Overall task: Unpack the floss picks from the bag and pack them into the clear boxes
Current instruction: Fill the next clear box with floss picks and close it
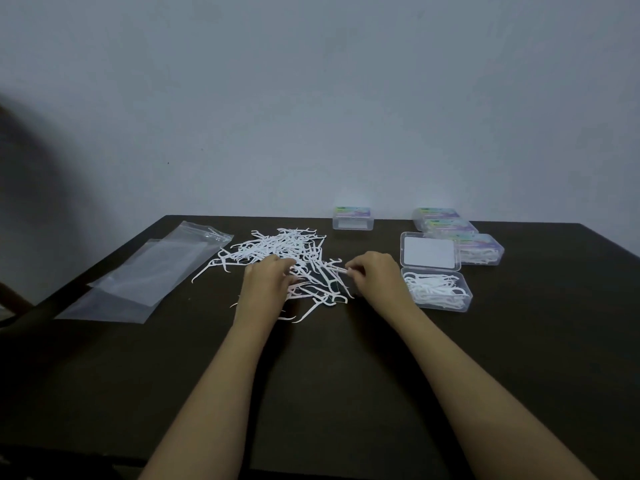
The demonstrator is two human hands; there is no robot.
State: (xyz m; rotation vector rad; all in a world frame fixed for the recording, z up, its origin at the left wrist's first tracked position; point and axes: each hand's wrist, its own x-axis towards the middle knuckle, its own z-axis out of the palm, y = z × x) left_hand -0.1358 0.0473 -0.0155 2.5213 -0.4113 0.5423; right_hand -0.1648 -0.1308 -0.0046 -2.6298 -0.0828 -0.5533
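A loose pile of white floss picks (287, 249) lies spread across the middle of the dark table (346, 393). My left hand (266, 282) rests on the near part of the pile, fingers curled down into the picks. My right hand (375, 275) pinches a few floss picks (337, 268) at the pile's right edge. To its right an open clear box (438, 292) holds several picks, its lid (429, 251) folded back flat. Two clear plastic bags (149, 275) lie flat and empty at the left.
Three closed clear boxes (460, 233) with coloured labels, filled with picks, sit in a row behind the open box. Another closed clear box (353, 218) stands at the table's far edge against the grey wall. A dark chair back shows at far left.
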